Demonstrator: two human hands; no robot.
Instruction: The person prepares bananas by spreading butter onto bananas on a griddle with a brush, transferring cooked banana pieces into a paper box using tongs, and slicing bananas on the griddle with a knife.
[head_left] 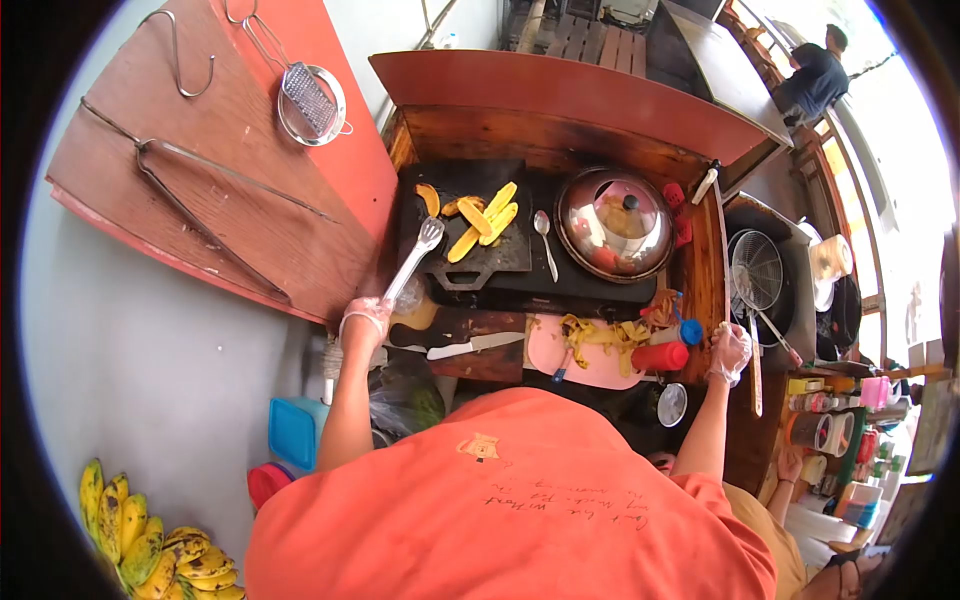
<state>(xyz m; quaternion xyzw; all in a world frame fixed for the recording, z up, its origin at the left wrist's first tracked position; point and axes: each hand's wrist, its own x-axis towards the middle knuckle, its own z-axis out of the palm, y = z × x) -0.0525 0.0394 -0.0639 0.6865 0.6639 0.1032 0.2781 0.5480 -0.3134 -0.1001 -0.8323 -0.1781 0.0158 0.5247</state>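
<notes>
My left hand (366,322), in a clear plastic glove, is closed around metal tongs (408,265). The slotted tip of the tongs is over the left edge of a black griddle (505,255). Several peeled yellow banana pieces (499,228) lie crossed on the griddle, beside a browner piece (428,198). At the right end of the counter, my gloved right hand (731,353) is curled by the wooden side panel (712,270); what its fingers hold, if anything, is hidden.
A spoon (544,240) lies between the griddle and a lidded pan (615,225). In front are a knife (475,346), banana peels (620,335) on a pink board (545,350) and a red bottle (660,357). Bananas (150,540) are at lower left. A person (815,75) is in the background.
</notes>
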